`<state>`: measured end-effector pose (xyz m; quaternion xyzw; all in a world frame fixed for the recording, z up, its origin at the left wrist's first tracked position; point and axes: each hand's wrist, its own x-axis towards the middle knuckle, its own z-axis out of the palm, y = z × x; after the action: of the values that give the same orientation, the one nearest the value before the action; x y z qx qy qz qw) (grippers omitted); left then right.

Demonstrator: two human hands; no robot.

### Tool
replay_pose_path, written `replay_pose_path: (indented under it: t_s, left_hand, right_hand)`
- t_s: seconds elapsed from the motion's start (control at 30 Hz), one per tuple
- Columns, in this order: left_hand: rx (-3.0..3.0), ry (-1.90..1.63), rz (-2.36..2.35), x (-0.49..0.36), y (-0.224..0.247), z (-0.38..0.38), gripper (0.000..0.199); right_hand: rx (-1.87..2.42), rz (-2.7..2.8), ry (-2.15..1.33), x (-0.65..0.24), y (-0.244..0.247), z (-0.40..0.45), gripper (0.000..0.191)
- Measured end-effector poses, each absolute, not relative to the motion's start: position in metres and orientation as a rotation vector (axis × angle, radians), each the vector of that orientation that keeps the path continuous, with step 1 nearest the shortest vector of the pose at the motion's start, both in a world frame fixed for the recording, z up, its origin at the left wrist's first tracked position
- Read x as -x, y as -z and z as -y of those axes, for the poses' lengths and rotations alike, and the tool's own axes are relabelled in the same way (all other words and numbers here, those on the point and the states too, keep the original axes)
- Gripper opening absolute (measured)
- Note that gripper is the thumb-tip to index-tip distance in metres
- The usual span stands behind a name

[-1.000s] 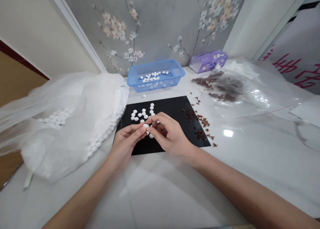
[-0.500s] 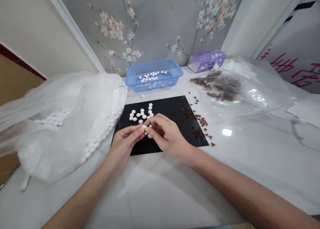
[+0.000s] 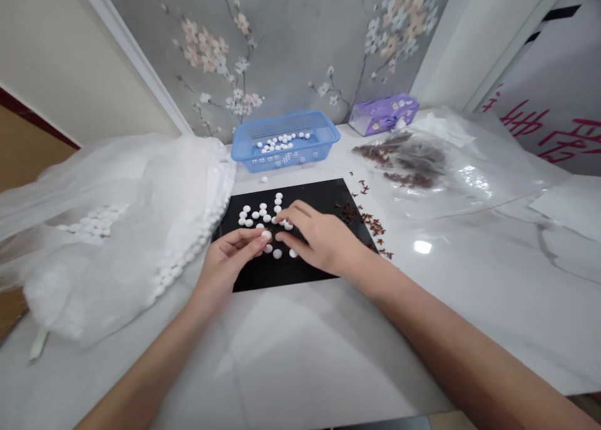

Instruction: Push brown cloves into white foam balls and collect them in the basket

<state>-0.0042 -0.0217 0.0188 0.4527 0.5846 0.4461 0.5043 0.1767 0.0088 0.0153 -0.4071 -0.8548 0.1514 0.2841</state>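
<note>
Left hand (image 3: pixel 224 268): my fingers (image 3: pixel 248 243) are narrow, with one white bead (image 3: pixel 266 235) pinched at the tips, just above the mat.
Right hand (image 3: pixel 323 241): fingers (image 3: pixel 295 212) open and curved, tips just beside the loose beads. I can't tell if they touch one.
Worktop (image 3: pixel 300 355): white, glossy, marble-look.
Black mat (image 3: pixel 319 195): flat on the worktop, under both hands.
Loose white beads (image 3: pixel 256 216): scattered on the mat, mostly between and under my fingers.
Dark red dried pieces (image 3: pixel 370 225): scattered over the mat's right edge and the worktop.
Left side: sheer net bag (image 3: pixel 141 167) holding white beads.
Right side: clear plastic bag (image 3: pixel 474 183) with more dark red pieces.
Far edge: blue plastic basket (image 3: pixel 323 129) with white beads inside, single bead (image 3: pixel 264 179) just in front; purple box (image 3: pixel 382 114) against the floral wall (image 3: pixel 291 42).
</note>
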Motion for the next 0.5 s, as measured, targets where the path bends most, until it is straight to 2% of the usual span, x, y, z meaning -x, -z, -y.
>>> replay_pose_path:
  t_s: [0.13,0.23,0.37,0.5]
  left_hand:
    - [-1.142,-1.057,-1.517,0.007,-0.021,0.019,0.024]
    - [-1.126,-0.993,-1.553,0.008,-0.022,0.016,0.028]
    - [-1.177,-0.890,-1.580,0.009,-0.021,0.016,0.032]
    - [-1.471,-0.781,-1.626,0.008,-0.019,0.018,0.031]
  right_hand:
    - [1.514,2.220,-0.286,-0.206,-0.015,-0.029,0.020]
    - [1.794,2.162,-0.273,-0.226,-0.010,-0.042,0.027]
    - [1.877,2.170,-0.263,-0.234,-0.006,-0.048,0.024]
    - [1.892,2.165,-0.233,-0.230,-0.007,-0.046,0.020]
